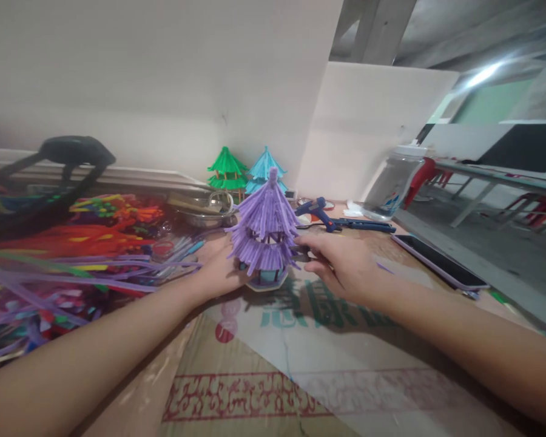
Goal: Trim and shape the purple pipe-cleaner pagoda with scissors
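A purple pagoda model (273, 218) made of fuzzy pipe cleaners stands upright in front of me, with two roof tiers and a light base. My left hand (221, 267) is at its left side, apparently gripping it, with the fingers hidden behind the lower tier. On the right, my right hand (341, 258) has thumb and fingers closed near the edge of the lower roof. Something small and dark shows at those fingertips, too blurred to name. Behind it stand a green pagoda model (226, 170) and a light blue pagoda model (266, 167).
Loose pipe cleaners (73, 243) pile up at left, beside a metal bowl (200, 212). Towards the back right lie a blue glue gun (318, 212) and a dark flat tool (368, 226). A phone (439, 261) and a clear bottle (394, 182) are at right. Printed plastic covers the tabletop.
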`<state>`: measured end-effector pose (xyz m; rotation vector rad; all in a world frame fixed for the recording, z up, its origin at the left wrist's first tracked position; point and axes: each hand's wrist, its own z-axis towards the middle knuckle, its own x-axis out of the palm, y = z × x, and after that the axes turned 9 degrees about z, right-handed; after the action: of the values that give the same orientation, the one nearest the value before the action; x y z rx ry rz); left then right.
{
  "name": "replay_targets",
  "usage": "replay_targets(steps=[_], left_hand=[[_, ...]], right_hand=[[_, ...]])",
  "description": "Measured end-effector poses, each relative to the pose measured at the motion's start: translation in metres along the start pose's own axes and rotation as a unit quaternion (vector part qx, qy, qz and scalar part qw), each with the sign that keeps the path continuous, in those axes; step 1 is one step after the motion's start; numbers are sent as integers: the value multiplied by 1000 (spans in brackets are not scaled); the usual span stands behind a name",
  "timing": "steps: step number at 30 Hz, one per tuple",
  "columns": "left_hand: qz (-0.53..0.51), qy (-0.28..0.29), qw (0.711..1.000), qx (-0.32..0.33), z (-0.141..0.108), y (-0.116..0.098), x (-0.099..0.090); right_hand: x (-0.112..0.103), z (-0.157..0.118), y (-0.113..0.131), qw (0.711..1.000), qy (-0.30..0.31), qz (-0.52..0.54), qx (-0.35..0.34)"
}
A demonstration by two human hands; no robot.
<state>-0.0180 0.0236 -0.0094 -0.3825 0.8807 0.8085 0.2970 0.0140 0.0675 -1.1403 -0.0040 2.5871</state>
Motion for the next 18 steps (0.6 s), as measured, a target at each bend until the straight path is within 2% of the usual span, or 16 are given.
replay_targets(steps=[3, 8, 12, 18], left_hand=[[5, -19, 1000, 16, 0, -2, 1], [11, 3, 1000, -9, 1, -13, -2], [12, 17, 1000, -7, 3, -17, -7], [16, 0, 1000, 8, 3, -17, -8]], right_hand=[[-1, 5, 6, 998, 10, -49, -36], [-10, 10, 13, 994, 10, -83, -64], [-11, 7, 13, 995, 12, -81, -51], [-10, 5, 12, 996, 18, -89, -12]])
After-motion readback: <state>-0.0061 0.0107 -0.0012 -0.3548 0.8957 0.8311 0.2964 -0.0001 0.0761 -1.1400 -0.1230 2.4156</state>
